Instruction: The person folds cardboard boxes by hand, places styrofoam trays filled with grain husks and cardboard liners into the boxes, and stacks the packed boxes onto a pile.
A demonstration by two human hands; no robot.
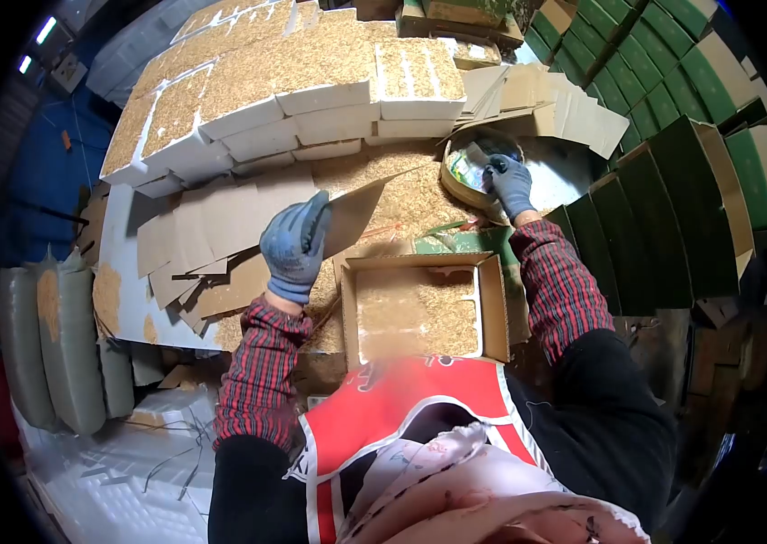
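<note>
My left hand (295, 243), in a blue-grey glove, is closed on a flat piece of brown cardboard (353, 214) that is tilted up to its right. My right hand (511, 184), gloved too, reaches into a round basket (462, 192) holding small packets (468, 166). Its fingers are bent at the packets, and whether they grip one is too small to tell. In front of my body stands an open cardboard box (495, 313) with a white-edged block of wood-chip-like material (438, 313) inside.
White blocks topped with tan chips (329, 68) are stacked at the back. Cardboard sheets (220, 218) lie at the left and more (574, 109) behind the basket. Green boxes (664, 208) line the right side. Filled bags (66, 344) stand at the far left.
</note>
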